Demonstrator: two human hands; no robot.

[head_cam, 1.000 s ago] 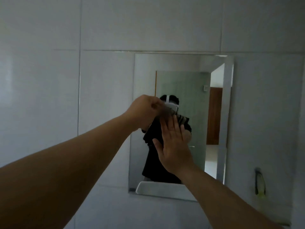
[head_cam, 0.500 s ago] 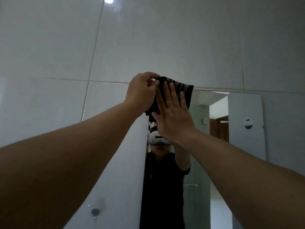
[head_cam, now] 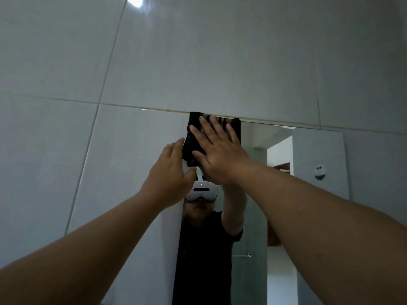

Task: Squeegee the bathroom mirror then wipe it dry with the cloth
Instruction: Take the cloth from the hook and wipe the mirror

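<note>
A dark striped cloth [head_cam: 191,137] lies flat against the top left corner of the wall mirror [head_cam: 255,139], its upper edge at the mirror's top rim. My right hand [head_cam: 220,153] presses on the cloth with the palm flat and the fingers spread, pinning it to the glass. My left hand [head_cam: 169,172] is beside and below it, fingers loosely extended, fingertips touching the cloth's left edge and thumb near its lower corner. No squeegee is in view.
Glossy grey wall tiles [head_cam: 198,62] surround the mirror above and to the left. The mirror reflects a person in a black shirt with a white headset, an open doorway, and a round smiley hook [head_cam: 319,171] on the reflected wall.
The cloth and both hands rose from mid-mirror to its top left corner. My left hand let go of the cloth's top and dropped to its lower left edge. The view tilted upward.
</note>
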